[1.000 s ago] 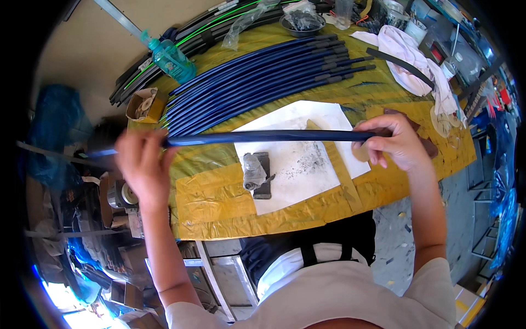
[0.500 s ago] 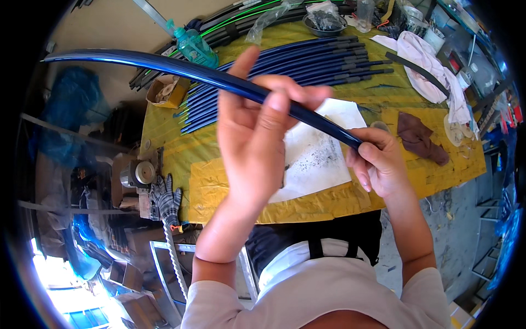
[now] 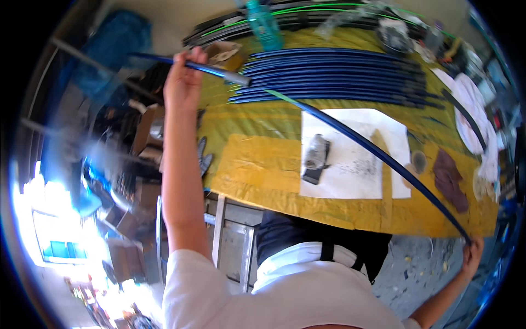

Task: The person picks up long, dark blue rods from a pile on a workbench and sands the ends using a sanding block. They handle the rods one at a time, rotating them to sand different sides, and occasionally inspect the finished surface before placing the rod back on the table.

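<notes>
My left hand [image 3: 183, 77] is raised at the far left of the table, its fingers closed round a glossy dark blue rod section [image 3: 211, 69] with a grey end. Out at the right, beyond the table's front corner, my right hand [image 3: 472, 255] grips the lower end of a second, longer blue rod section [image 3: 372, 149]. That one slants up across the table to a thin green tip. The grey end and the green tip lie close together in the picture, with a small gap between them. Several similar blue rods [image 3: 334, 77] lie side by side on the table behind.
White paper [image 3: 350, 186] with dark specks carries a grey tube-like thing [image 3: 315, 156] on a dark block. A brown cloth [image 3: 449, 178] and a white cloth [image 3: 471, 104] lie at the right. A green bottle [image 3: 263, 27] and a small carton [image 3: 222, 55] stand at the back left.
Both hands were close together on one blue rod; now they are spread wide, each on a separate section. My left hand went left and up, my right hand right and down. The view shifted.
</notes>
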